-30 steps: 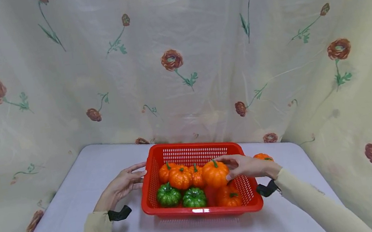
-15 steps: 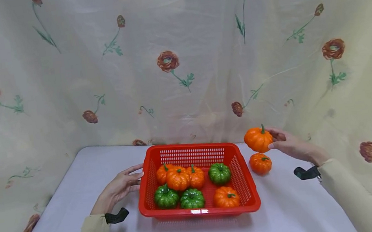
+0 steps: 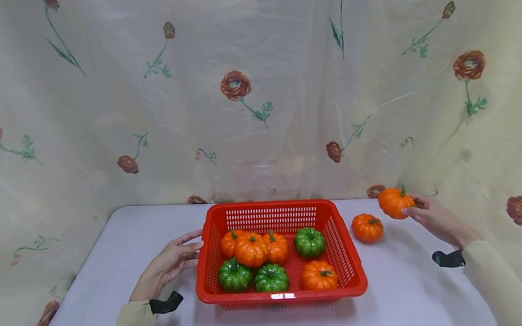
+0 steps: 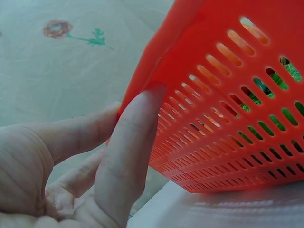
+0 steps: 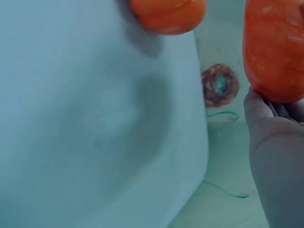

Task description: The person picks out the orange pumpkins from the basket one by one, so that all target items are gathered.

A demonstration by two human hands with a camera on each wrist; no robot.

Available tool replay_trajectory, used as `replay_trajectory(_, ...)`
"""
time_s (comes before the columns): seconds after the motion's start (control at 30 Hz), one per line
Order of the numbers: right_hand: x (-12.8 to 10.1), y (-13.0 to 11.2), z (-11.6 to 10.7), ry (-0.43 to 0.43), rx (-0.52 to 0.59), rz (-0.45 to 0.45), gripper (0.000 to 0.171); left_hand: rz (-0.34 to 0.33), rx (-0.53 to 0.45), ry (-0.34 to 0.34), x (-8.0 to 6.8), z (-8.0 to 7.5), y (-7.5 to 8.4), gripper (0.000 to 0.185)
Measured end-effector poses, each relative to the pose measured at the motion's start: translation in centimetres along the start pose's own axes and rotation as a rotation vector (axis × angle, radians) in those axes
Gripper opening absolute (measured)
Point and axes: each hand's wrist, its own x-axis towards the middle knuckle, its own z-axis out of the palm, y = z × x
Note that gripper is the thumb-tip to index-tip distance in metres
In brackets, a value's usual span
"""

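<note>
Unloading looks barely started: right hand (image 3: 436, 218) grips an orange pumpkin (image 3: 395, 202) at basket's (image 3: 350, 262) 2 o'clock, one pumpkin (image 3: 367, 227) on worktop (image 3: 409, 292), six inside, left hand (image 3: 171, 262) flat on basket wall.

Left hand (image 3: 171, 262) flat, fingers straight; right hand (image 3: 433, 219) extended, fingers curled.

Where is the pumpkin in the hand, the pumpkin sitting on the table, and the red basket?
held pumpkin (image 3: 394, 203): head view, middle of its orange side.
table pumpkin (image 3: 367, 227): head view, middle of its body.
basket (image 3: 280, 298): head view, near rim.
</note>
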Motion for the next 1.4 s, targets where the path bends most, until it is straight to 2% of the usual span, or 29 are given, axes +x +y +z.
replay_trajectory(0.23, 0.9, 3.6, 0.8, 0.063, 0.04, 0.081, 0.089, 0.003, -0.016, -0.011, -0.1, -0.1, -0.2, 0.059)
replay_trajectory(0.43, 1.0, 5.5, 1.9, 0.139, -0.16, 0.179, 0.084, 0.009, -0.011, -0.034, -0.1, -0.3, -0.1, 0.059)
replay_trajectory(0.5, 1.1, 5.8, 2.1, 0.152, -0.186, 0.187, 0.082, 0.009, -0.008, -0.036, -0.1, -0.3, 0.1, 0.059)
replay_trajectory(0.67, 1.2, 6.2, 2.4, 0.159, -0.153, 0.161, 0.083, 0.016, -0.005, -0.028, -0.1, -0.3, 0.2, 0.058)
replay_trajectory(0.83, 1.0, 6.5, 2.3, 0.152, -0.206, 0.172, 0.087, 0.006, -0.001, -0.024, -0.1, -0.3, 0.1, 0.059)
replay_trajectory(0.9, 0.9, 6.5, 2.0, 0.143, -0.195, 0.162, 0.088, 0.0, -0.002, -0.012, -0.1, -0.2, 0.0, 0.057)
replay_trajectory(1.1, 0.1, 4.7, 0.4, 0.136, -0.105, 0.054, 0.091, -0.003, 0.018, 0.002, 0.0, -0.1, -0.3, 0.058)
replay_trajectory(1.23, -0.3, 1.8, 0.3, 0.145, -0.141, 0.002, 0.091, -0.005, 0.02, -0.004, 0.0, -0.1, -0.3, 0.059)
replay_trajectory(1.4, -0.5, -2.2, 1.5, 0.117, -0.16, -0.059, 0.088, 0.004, 0.003, -0.018, -0.1, -0.2, -0.1, 0.062)
